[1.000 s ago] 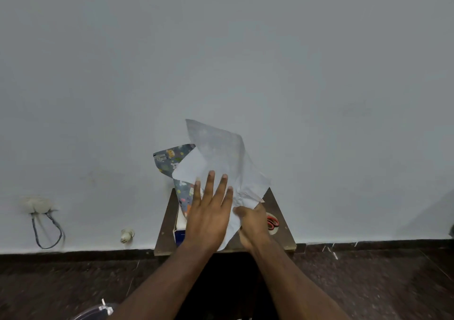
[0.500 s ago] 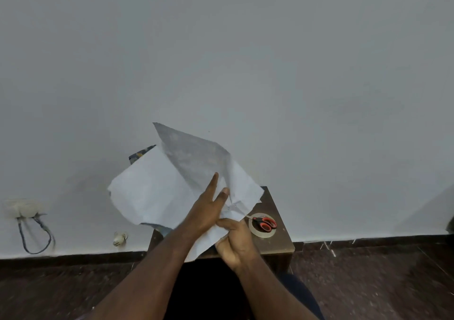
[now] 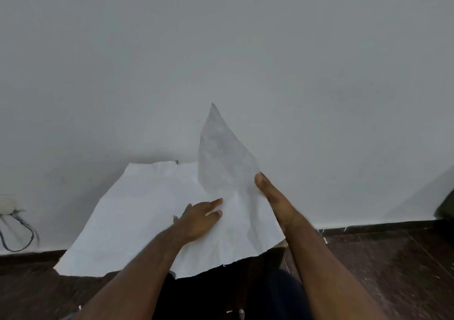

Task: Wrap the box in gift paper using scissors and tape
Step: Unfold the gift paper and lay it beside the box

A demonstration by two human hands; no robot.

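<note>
Since a moment ago I have spread the gift paper (image 3: 137,219) flat, white side up, hiding everything beneath: my left hand (image 3: 196,221) presses open-fingered at centre, my right hand (image 3: 272,196) pinches the raised flap at 1 o'clock.

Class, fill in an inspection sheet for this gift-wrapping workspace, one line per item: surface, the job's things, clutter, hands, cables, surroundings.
Surface: small table, almost wholly hidden under the paper.
Job's things: gift paper spread white side up, one corner standing upright; box, scissors and tape not visible.
Clutter: nothing seen.
Hands: left hand rests flat on the paper; right hand holds its right edge, grip hidden.
Cables: dark cable looping from a wall socket at left.
Surroundings: plain grey wall, dark floor.
</note>
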